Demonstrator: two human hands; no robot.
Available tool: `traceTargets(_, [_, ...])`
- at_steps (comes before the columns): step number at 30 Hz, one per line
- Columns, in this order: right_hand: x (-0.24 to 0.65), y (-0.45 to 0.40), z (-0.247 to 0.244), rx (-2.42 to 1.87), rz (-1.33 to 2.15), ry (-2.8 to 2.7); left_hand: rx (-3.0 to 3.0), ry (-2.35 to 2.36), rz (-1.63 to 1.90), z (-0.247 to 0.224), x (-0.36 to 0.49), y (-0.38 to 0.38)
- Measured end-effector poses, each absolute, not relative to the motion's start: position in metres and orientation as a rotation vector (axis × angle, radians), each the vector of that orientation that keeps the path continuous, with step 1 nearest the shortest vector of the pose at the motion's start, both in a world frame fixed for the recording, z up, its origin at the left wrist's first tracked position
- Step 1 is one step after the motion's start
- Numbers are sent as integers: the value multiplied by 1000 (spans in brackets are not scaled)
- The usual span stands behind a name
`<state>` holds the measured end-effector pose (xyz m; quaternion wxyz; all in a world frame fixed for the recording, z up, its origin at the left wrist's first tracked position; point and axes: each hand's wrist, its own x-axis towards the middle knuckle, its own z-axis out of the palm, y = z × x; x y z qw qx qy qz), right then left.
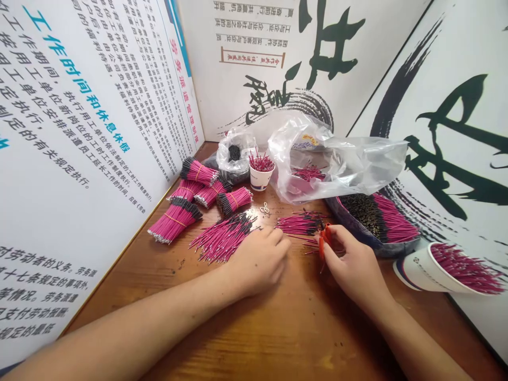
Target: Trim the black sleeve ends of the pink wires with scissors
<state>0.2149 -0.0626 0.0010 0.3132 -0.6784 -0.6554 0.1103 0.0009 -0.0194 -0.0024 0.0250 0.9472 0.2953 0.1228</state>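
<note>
My left hand (257,259) rests on the wooden table (238,338) with its fingers loosely curled, holding nothing I can see. Its fingertips lie beside a loose pile of pink wires with black ends (222,238). My right hand (353,262) pinches a small red-handled tool (322,244), probably snips, though its blades are hidden. Just left of that tool lies a smaller spread of pink wires (300,224). Several banded wire bundles (174,221) lie farther left, beyond my left hand.
A white paper cup (262,177) holds short pink wires behind the hands. Clear plastic bags (321,161) lie at the back. A dark tray (369,227) holds wires at right, beside a tipped paper cup (440,267). Printed wall panels (79,106) enclose the table.
</note>
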Motion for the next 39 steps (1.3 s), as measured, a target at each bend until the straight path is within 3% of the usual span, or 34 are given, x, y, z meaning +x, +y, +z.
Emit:
traceTargets(5, [218, -61, 2, -1842, 226, -1753, 2887, 1244, 382, -2, -1, -16])
traceTargets(15, [228, -66, 15, -1946, 207, -1827, 2838, 382, 333, -4, -2, -24])
traceTargets(24, [217, -66, 7, -1608, 696, -1774, 2872, 390, 273, -2, -1, -23])
traceTargets(34, [232, -60, 1, -1959, 243, -1808, 2936, 419, 304, -7, -1, -24])
traceTargets(39, [234, -57, -11, -1825, 178, -2087, 2911, 423, 320, -7, 0, -23])
